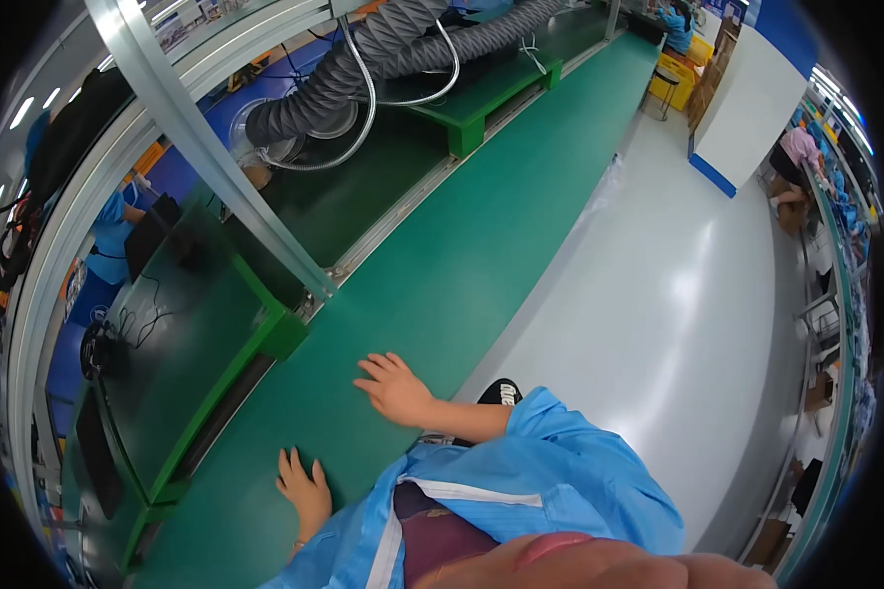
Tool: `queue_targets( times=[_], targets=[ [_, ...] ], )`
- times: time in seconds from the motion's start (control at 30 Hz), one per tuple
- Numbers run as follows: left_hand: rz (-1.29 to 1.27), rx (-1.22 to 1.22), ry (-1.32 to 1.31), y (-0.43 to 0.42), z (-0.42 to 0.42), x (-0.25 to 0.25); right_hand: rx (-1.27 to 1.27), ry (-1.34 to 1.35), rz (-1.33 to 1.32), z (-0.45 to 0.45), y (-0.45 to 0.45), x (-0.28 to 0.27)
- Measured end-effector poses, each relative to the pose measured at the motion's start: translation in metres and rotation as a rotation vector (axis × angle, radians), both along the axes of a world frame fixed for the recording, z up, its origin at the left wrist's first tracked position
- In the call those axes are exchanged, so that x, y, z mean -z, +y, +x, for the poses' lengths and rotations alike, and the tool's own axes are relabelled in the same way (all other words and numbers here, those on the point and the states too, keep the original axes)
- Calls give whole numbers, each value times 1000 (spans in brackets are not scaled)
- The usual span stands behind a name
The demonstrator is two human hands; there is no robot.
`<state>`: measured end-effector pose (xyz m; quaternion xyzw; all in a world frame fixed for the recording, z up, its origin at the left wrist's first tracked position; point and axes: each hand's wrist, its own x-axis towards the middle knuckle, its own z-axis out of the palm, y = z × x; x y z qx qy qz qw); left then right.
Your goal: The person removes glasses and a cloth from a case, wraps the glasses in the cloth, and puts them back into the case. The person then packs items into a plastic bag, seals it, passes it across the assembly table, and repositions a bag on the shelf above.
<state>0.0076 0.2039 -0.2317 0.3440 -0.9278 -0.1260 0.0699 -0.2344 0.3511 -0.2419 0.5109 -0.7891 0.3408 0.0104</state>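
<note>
My left hand rests at the near part of the long green worktop, fingers spread and holding nothing. Farther along the same surface, my right hand lies palm down with its fingers apart, also without anything in it. Both forearms come out of a light blue work jacket. A metal upright meets the worktop's far edge, a short way beyond my right hand. To the left of my hands runs a raised green shelf with dark cables on it.
Grey flexible ducts hang over the conveyor bed at the upper left. A white pillar with a blue base stands beyond the grey aisle floor. People work at a right-hand line, and a seated person is far ahead.
</note>
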Motion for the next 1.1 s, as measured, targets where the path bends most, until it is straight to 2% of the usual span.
queue_targets(
  times=[0.07,0.23,0.33,0.43,0.53,0.63,0.83,0.93,1.1],
  targets=[
    [-131,28,-38,9,10,-1,-27,-41,8,-2,1,-1],
    [-115,39,-35,8,7,-6,-190,-160,9,-19,11,4],
    [-121,40,-54,8,1,-9,-326,-341,-54,-41,25,17],
    [-96,16,-75,10,0,-17,-227,-378,-36,-58,61,20],
    [-65,-4,-61,13,-5,-22,81,-155,195,-77,110,-12],
    [-63,-21,-77,14,-7,-23,152,-64,402,-94,147,-23],
    [-37,-50,-106,17,-9,-30,-157,-35,756,-112,158,-50],
    [-32,-68,-148,15,-9,-29,-272,-16,848,-122,157,-55],
    [-42,-190,-162,14,-16,-17,-334,-37,993,-132,148,-62]
  ],
)
